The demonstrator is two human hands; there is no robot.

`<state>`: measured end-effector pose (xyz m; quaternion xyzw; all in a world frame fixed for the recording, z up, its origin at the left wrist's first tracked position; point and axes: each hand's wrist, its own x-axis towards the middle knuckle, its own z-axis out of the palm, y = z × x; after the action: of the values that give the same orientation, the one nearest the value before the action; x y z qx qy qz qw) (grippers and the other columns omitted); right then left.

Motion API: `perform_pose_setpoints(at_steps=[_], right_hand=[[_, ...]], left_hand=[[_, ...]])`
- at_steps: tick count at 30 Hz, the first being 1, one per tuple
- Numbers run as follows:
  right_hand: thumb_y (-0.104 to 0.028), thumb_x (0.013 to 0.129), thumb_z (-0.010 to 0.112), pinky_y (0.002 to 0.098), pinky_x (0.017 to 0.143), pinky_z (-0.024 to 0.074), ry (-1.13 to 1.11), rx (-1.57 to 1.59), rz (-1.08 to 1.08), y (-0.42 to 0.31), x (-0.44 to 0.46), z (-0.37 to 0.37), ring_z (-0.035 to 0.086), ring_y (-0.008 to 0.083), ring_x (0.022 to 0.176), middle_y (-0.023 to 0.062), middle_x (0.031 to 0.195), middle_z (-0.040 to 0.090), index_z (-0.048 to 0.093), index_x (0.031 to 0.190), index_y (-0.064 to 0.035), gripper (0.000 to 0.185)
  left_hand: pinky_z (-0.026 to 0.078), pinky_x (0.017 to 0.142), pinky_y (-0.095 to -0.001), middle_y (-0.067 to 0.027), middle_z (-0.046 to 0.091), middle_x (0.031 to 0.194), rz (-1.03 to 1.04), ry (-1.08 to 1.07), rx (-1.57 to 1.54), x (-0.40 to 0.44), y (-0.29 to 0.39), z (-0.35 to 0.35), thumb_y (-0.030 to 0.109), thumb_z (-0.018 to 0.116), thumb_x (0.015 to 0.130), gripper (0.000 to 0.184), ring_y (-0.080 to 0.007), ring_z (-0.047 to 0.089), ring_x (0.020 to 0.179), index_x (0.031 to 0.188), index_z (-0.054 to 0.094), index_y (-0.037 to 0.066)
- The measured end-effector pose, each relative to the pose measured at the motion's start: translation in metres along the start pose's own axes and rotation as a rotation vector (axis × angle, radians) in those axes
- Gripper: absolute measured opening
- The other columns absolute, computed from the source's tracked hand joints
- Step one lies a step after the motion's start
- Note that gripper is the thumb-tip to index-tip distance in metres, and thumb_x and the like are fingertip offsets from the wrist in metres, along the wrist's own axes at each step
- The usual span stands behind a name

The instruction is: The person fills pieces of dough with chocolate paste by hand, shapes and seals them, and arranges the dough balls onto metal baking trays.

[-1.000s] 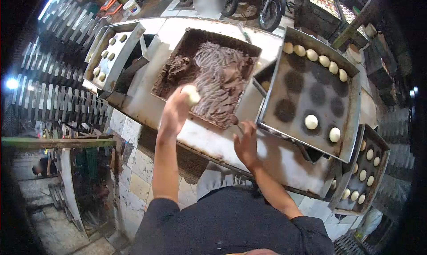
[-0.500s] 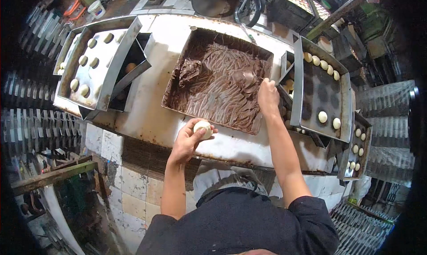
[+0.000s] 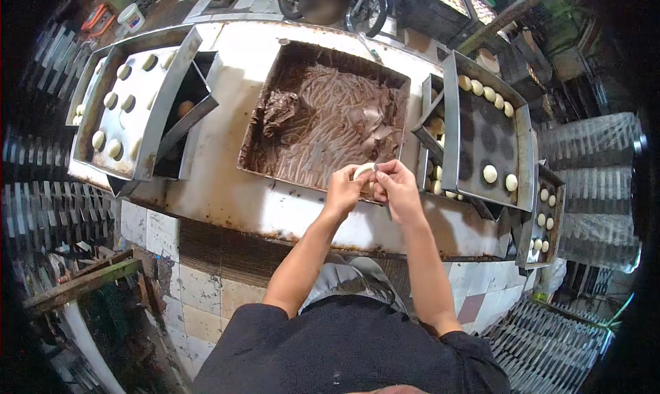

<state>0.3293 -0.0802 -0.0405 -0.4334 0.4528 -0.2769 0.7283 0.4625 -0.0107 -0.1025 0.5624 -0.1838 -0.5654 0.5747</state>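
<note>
My left hand (image 3: 342,190) holds a pale dough ball (image 3: 364,169) over the front edge of the chocolate tray. Pressed against the ball, my right hand (image 3: 401,188) has its fingers closed round a thin tool, whose shaft partly shows below the fingers. The tool's tip is hidden at the dough. Behind both hands lies the square tray (image 3: 251,141) of brown, ridged chocolate paste (image 3: 320,112), with a thicker lump at its left side. On the right, a dark metal tray (image 3: 449,119) carries a row of dough balls at the back and two near the front.
At the left, stacked metal trays (image 3: 155,112) hold several dough balls. Another tray (image 3: 560,219) with balls sits lower right. The pale table's front edge (image 3: 227,221) runs before me. Motorcycle wheels (image 3: 368,10) and a white bucket (image 3: 130,17) stand beyond the table.
My left hand has moved up and right with the dough ball. My right hand has come from the chocolate tray's right edge to meet it, bringing the tool to the ball.
</note>
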Motion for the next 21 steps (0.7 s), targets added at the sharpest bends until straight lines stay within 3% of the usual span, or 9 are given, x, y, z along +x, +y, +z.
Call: perform_pose_setpoints(at_steps=[2, 6, 7, 11, 15, 16, 17, 19, 21], right_hand=[[0.0, 0.102, 0.061, 0.0246, 0.054, 0.0449, 0.017, -0.029, -0.075, 0.009, -0.012, -0.009, 0.056, 0.0092, 0.064, 0.0073, 0.088, 0.067, 0.059, 0.105, 0.0005, 0.004], [-0.002, 0.098, 0.067, 0.031, 0.067, 0.0496, 0.17, -0.524, -0.491, 0.025, -0.032, -0.034, 0.063, 0.0166, 0.073, 0.0092, 0.084, 0.067, 0.06, 0.095, 0.0015, 0.009], [-0.003, 0.096, 0.069, 0.0334, 0.071, 0.0507, 0.214, -0.703, -0.634, 0.026, -0.037, -0.038, 0.064, 0.0191, 0.075, 0.0111, 0.082, 0.067, 0.06, 0.092, 0.0025, 0.011], [-0.003, 0.091, 0.072, 0.0369, 0.075, 0.0534, 0.245, -0.756, -0.522, 0.062, -0.038, -0.095, 0.069, 0.0285, 0.077, 0.0163, 0.088, 0.071, 0.059, 0.09, 0.0032, 0.014], [-0.016, 0.092, 0.075, 0.0369, 0.079, 0.0543, 0.001, -0.823, -0.613, 0.068, -0.031, -0.151, 0.07, 0.0303, 0.084, 0.0184, 0.092, 0.073, 0.073, 0.108, -0.0015, 0.021], [-0.02, 0.093, 0.076, 0.0347, 0.089, 0.0535, -0.122, -0.76, -0.639, 0.059, -0.034, -0.163, 0.069, 0.0248, 0.099, 0.015, 0.107, 0.074, 0.072, 0.123, -0.0017, 0.035], [-0.02, 0.093, 0.076, 0.0347, 0.089, 0.0535, -0.147, -0.741, -0.647, 0.037, -0.052, -0.164, 0.069, 0.0248, 0.099, 0.015, 0.107, 0.074, 0.072, 0.123, -0.0017, 0.035], [-0.019, 0.093, 0.077, 0.0338, 0.099, 0.0506, -0.528, 0.079, -0.253, -0.018, -0.108, -0.164, 0.066, 0.0199, 0.112, 0.0102, 0.125, 0.069, 0.069, 0.128, 0.0027, 0.042], [-0.018, 0.091, 0.079, 0.0336, 0.105, 0.0479, -0.685, 0.102, -0.276, -0.037, -0.134, -0.196, 0.061, 0.0177, 0.12, 0.0079, 0.135, 0.063, 0.064, 0.134, 0.0064, 0.052]], left_hand=[[0.058, 0.074, -0.0313, -0.009, 0.075, 0.1, -0.137, -0.101, -0.185, -0.006, 0.012, 0.018, 0.025, 0.068, 0.103, 0.029, -0.0155, 0.07, 0.086, 0.113, 0.073, -0.002], [0.061, 0.078, -0.0389, -0.0138, 0.072, 0.114, -0.162, -0.079, -0.639, -0.024, 0.038, 0.025, 0.034, 0.042, 0.114, 0.044, -0.0241, 0.072, 0.095, 0.129, 0.061, -0.003], [0.06, 0.082, -0.04, -0.0145, 0.071, 0.117, -0.107, -0.025, -0.724, -0.026, 0.034, 0.025, 0.033, 0.043, 0.114, 0.043, -0.0246, 0.072, 0.098, 0.131, 0.06, -0.002], [0.058, 0.096, -0.0431, -0.0152, 0.067, 0.127, 0.076, 0.187, -0.703, -0.044, 0.007, 0.026, 0.029, 0.047, 0.112, 0.04, -0.027, 0.068, 0.112, 0.135, 0.057, -0.003], [0.058, 0.101, -0.0429, -0.0154, 0.065, 0.13, 0.156, -0.091, -0.572, -0.11, 0.005, 0.069, 0.01, 0.057, 0.105, 0.04, -0.0263, 0.068, 0.114, 0.143, 0.049, -0.002], [0.057, 0.103, -0.0412, -0.0149, 0.064, 0.133, 0.204, -0.088, -0.498, -0.129, 0.001, 0.089, 0.006, 0.061, 0.103, 0.045, -0.0253, 0.067, 0.117, 0.145, 0.047, -0.002], [0.056, 0.104, -0.0395, -0.0144, 0.063, 0.135, 0.246, -0.09, -0.42, -0.148, -0.005, 0.111, 0.003, 0.064, 0.1, 0.05, -0.0242, 0.066, 0.119, 0.147, 0.046, -0.003], [0.053, 0.109, -0.0396, -0.012, 0.059, 0.141, 0.266, -0.121, -0.313, -0.182, -0.013, 0.157, 0.013, 0.068, 0.101, 0.058, -0.021, 0.061, 0.126, 0.15, 0.042, -0.003], [0.055, 0.105, -0.0368, -0.0125, 0.06, 0.138, 0.227, -0.115, -0.262, -0.203, -0.019, 0.204, 0.018, 0.067, 0.103, 0.057, -0.0205, 0.065, 0.121, 0.15, 0.043, -0.002]])
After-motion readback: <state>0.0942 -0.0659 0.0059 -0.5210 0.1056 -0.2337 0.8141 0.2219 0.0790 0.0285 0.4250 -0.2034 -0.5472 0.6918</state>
